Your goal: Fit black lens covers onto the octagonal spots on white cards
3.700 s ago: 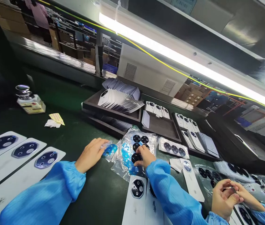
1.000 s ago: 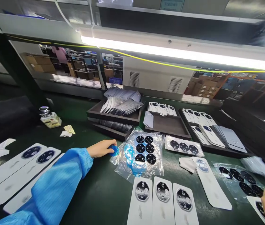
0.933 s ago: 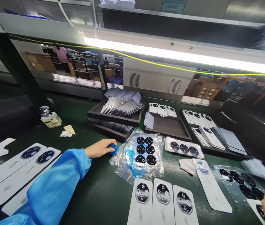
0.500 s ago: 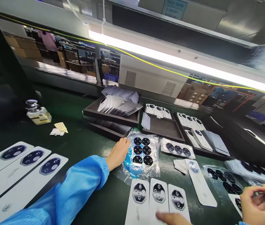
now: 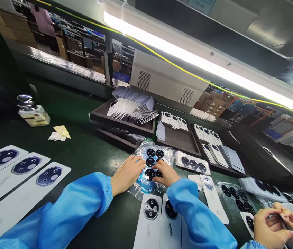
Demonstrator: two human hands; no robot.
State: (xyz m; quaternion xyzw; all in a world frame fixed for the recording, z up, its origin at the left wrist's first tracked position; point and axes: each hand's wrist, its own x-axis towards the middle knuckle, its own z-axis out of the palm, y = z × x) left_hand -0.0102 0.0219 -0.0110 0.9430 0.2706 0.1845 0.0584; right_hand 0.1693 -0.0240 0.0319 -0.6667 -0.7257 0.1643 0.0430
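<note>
Left hand [image 5: 127,174] flat, open, pins bag [image 5: 167,156] to counter [image 5: 91,155] so right hand [image 5: 165,174], fingers curled, works a disc [image 5: 149,174]; grip unclear

A long strip light [image 5: 188,57] overhead floods the green bench [image 5: 89,152] with bright, even white light, blown out along its length. Glare glints off the clear plastic bag [image 5: 167,154]. Shadows are soft. The wide lens bends straight lines at the edges; the far left corner falls dark, the upper right smears.
</note>
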